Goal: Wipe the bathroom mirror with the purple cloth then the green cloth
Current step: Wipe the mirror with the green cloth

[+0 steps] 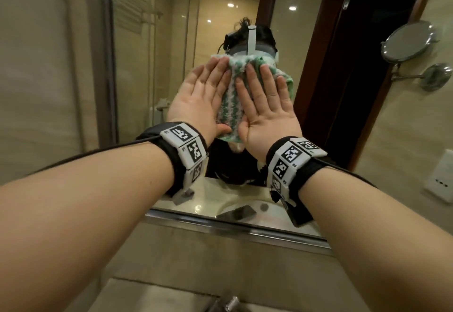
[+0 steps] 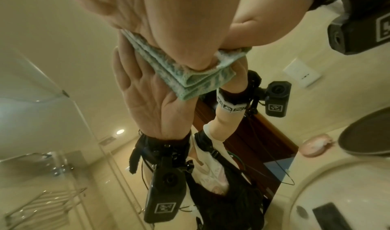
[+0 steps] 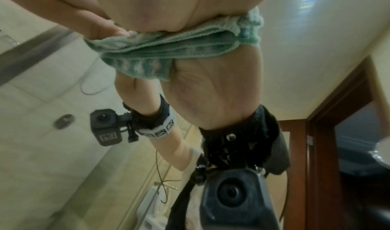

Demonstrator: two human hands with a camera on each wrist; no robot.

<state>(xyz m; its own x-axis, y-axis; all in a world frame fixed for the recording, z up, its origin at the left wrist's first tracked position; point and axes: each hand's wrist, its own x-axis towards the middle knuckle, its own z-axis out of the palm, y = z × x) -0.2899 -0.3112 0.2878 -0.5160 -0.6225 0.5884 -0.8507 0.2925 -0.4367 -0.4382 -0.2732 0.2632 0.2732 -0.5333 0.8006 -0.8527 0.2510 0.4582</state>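
A green-and-white striped cloth (image 1: 231, 96) lies folded flat against the bathroom mirror (image 1: 152, 71) at head height. My left hand (image 1: 203, 91) presses its left part with straight fingers. My right hand (image 1: 267, 101) presses its right part, fingers also straight and spread. In the left wrist view the cloth (image 2: 190, 76) is squeezed between my left hand (image 2: 168, 16) and the glass, with the hand's reflection below. The right wrist view has the cloth (image 3: 168, 53) bunched under my right hand (image 3: 168, 8). I see no purple cloth.
A round magnifying mirror (image 1: 407, 42) on a metal arm sticks out from the right wall, above a wall socket (image 1: 441, 181). The mirror's metal lower edge (image 1: 232, 228) runs above the basin tap (image 1: 230, 304). A glass shower partition (image 1: 107, 66) stands at the left.
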